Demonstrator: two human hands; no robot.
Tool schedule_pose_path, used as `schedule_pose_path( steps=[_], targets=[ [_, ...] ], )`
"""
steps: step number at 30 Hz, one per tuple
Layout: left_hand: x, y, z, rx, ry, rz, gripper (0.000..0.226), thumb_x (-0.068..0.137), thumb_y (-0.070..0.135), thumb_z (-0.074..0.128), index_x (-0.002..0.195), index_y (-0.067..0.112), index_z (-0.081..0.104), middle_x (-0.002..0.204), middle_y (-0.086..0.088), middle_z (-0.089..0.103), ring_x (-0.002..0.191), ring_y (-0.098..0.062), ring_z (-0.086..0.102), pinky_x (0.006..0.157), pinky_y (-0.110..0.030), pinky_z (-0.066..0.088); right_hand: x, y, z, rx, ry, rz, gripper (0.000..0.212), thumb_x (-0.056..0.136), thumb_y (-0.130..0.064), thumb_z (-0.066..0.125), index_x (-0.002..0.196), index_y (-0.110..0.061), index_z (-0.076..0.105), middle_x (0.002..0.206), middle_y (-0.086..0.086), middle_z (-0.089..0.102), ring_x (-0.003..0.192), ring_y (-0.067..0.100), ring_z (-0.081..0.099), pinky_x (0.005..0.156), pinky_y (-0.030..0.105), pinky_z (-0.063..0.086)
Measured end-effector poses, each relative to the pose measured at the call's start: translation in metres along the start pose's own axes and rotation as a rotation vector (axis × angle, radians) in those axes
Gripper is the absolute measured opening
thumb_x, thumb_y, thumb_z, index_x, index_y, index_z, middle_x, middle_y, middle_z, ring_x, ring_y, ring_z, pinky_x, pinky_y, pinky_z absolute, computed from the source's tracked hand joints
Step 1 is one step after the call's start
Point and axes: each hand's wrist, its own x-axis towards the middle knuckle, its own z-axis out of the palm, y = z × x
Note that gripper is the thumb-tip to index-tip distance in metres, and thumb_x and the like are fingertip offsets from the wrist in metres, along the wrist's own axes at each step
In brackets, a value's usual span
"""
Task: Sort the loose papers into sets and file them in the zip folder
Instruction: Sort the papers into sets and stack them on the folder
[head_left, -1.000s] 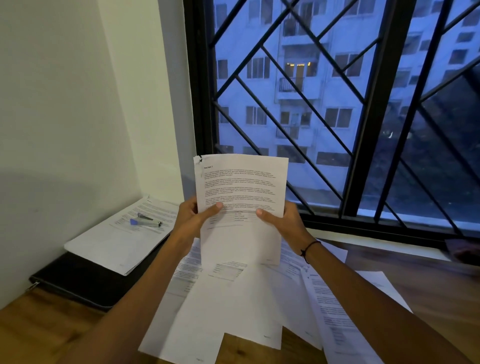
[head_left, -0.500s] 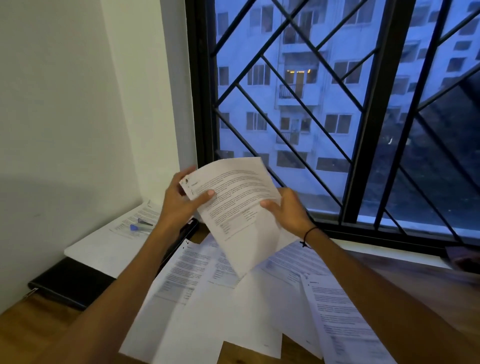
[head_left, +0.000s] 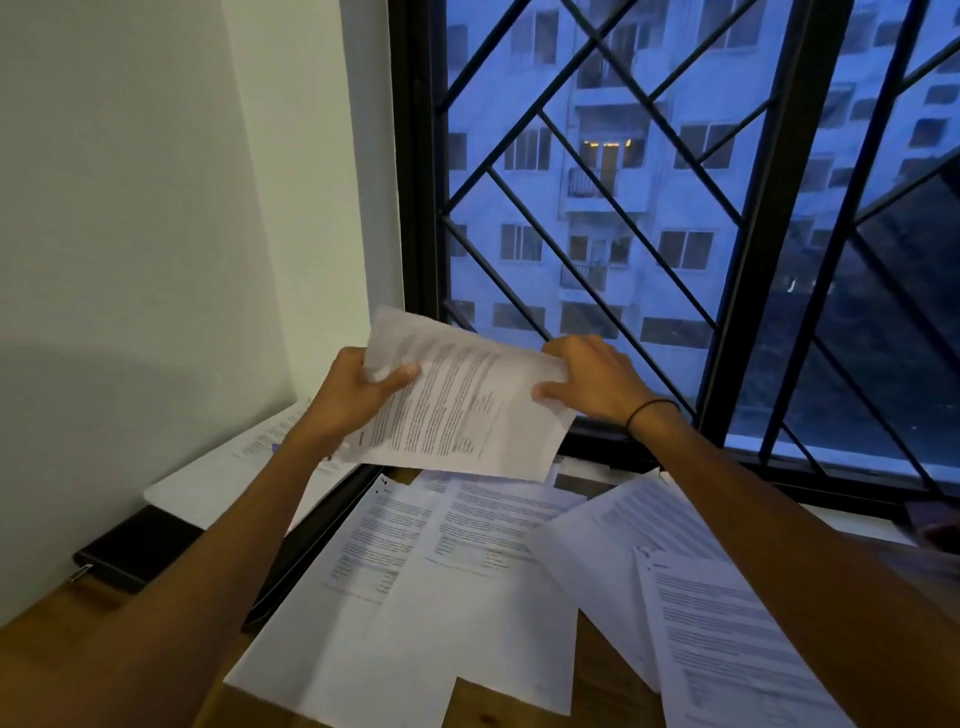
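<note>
A printed paper set (head_left: 457, 405) hangs in the air in front of the window, turned sideways and tilted. My left hand (head_left: 353, 397) grips its left end with the thumb on top. My right hand (head_left: 592, 382) pinches its right end. Below, several loose printed sheets (head_left: 441, 566) lie fanned over the wooden table (head_left: 597, 670). The black zip folder (head_left: 140, 545) lies shut at the left by the wall. A sorted paper stack (head_left: 208, 483) rests on top of the folder, partly hidden by my left arm.
A white wall runs along the left. A black window frame (head_left: 415, 208) with a diagonal grille stands behind the table. More sheets (head_left: 717, 623) lie at the right under my right forearm. A dark object (head_left: 940, 535) sits at the far right edge.
Both hands have turned the held paper set from upright to sideways and swung it left toward the folder. The view has shifted slightly right.
</note>
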Motion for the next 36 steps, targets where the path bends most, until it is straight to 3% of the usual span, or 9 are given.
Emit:
schedule_pose_path(
  steps=[3, 5, 13, 18, 23, 26, 29, 31, 36],
  targets=[
    [-0.009, -0.024, -0.009, -0.158, 0.077, -0.100, 0.035, 0.090, 0.042, 0.074, 0.118, 0.020, 0.072, 0.101, 0.003, 0.079, 0.090, -0.017, 0.077, 0.085, -0.046, 0.062, -0.011, 0.029, 0.008, 0.437, 0.029, 0.079, 0.029, 0.076, -0.033, 0.088, 0.094, -0.018, 0.071, 0.095, 0.008, 0.074, 0.088, 0.025, 0.071, 0.079, 0.044, 0.057],
    [-0.014, -0.034, -0.009, -0.238, 0.133, -0.135, 0.035, 0.091, 0.039, 0.074, 0.121, 0.022, 0.070, 0.103, 0.003, 0.079, 0.093, -0.016, 0.076, 0.088, -0.047, 0.060, -0.019, 0.039, 0.016, 0.745, 0.038, 0.112, 0.021, 0.076, -0.011, 0.088, 0.090, -0.005, 0.074, 0.086, 0.013, 0.077, 0.085, 0.026, 0.075, 0.081, 0.039, 0.059],
    [-0.018, -0.040, 0.009, -0.328, 0.169, -0.199, 0.048, 0.087, 0.041, 0.076, 0.128, 0.017, 0.068, 0.110, 0.001, 0.078, 0.100, -0.019, 0.074, 0.089, -0.047, 0.059, -0.028, 0.023, 0.045, 1.208, -0.071, 0.037, 0.048, 0.085, -0.014, 0.077, 0.129, -0.004, 0.064, 0.127, 0.010, 0.071, 0.118, 0.027, 0.068, 0.097, 0.041, 0.056],
    [-0.024, -0.045, 0.026, -0.384, 0.188, -0.230, 0.042, 0.090, 0.035, 0.075, 0.128, 0.020, 0.066, 0.104, 0.010, 0.074, 0.094, -0.007, 0.071, 0.074, -0.028, 0.056, -0.029, 0.018, 0.068, 1.242, 0.072, 0.139, 0.037, 0.089, -0.009, 0.074, 0.125, -0.002, 0.066, 0.121, 0.011, 0.073, 0.110, 0.029, 0.071, 0.092, 0.044, 0.060],
    [-0.055, -0.077, 0.054, -0.429, 0.079, -0.340, 0.049, 0.090, 0.030, 0.076, 0.136, 0.018, 0.062, 0.111, 0.015, 0.072, 0.104, -0.001, 0.068, 0.102, -0.034, 0.053, -0.053, 0.023, 0.126, 1.186, 0.084, 0.296, 0.029, 0.085, -0.007, 0.079, 0.112, -0.011, 0.070, 0.113, 0.008, 0.075, 0.110, 0.031, 0.070, 0.090, 0.041, 0.060],
    [-0.066, -0.085, 0.062, -0.458, 0.052, -0.343, 0.050, 0.092, 0.027, 0.074, 0.139, 0.019, 0.059, 0.113, 0.017, 0.072, 0.102, 0.005, 0.069, 0.100, -0.029, 0.054, -0.058, 0.023, 0.144, 1.190, 0.097, 0.372, 0.038, 0.084, -0.008, 0.080, 0.120, -0.005, 0.066, 0.119, 0.014, 0.071, 0.113, 0.032, 0.067, 0.096, 0.047, 0.056],
    [-0.059, -0.080, 0.056, -0.436, 0.070, -0.326, 0.046, 0.093, 0.031, 0.072, 0.135, 0.020, 0.062, 0.107, 0.019, 0.074, 0.098, 0.008, 0.069, 0.091, -0.023, 0.055, -0.054, 0.023, 0.134, 1.182, 0.125, 0.339, 0.035, 0.088, -0.009, 0.077, 0.120, -0.007, 0.065, 0.116, 0.009, 0.072, 0.108, 0.025, 0.069, 0.086, 0.036, 0.059],
    [-0.050, -0.075, 0.045, -0.421, 0.098, -0.316, 0.040, 0.093, 0.039, 0.071, 0.129, 0.023, 0.066, 0.109, 0.013, 0.077, 0.103, -0.001, 0.071, 0.096, -0.032, 0.056, -0.049, 0.024, 0.123, 1.171, 0.116, 0.285, 0.033, 0.089, -0.010, 0.076, 0.120, -0.011, 0.065, 0.114, 0.003, 0.072, 0.106, 0.021, 0.069, 0.082, 0.030, 0.059],
    [-0.031, -0.068, 0.013, -0.355, 0.106, -0.244, 0.039, 0.103, 0.048, 0.051, 0.128, 0.023, 0.067, 0.127, 0.004, 0.071, 0.123, -0.019, 0.064, 0.112, -0.048, 0.046, -0.042, 0.032, 0.111, 1.124, 0.015, 0.263, 0.037, 0.087, -0.013, 0.077, 0.123, -0.012, 0.065, 0.120, 0.008, 0.072, 0.112, 0.026, 0.068, 0.096, 0.045, 0.056]
  ],
)
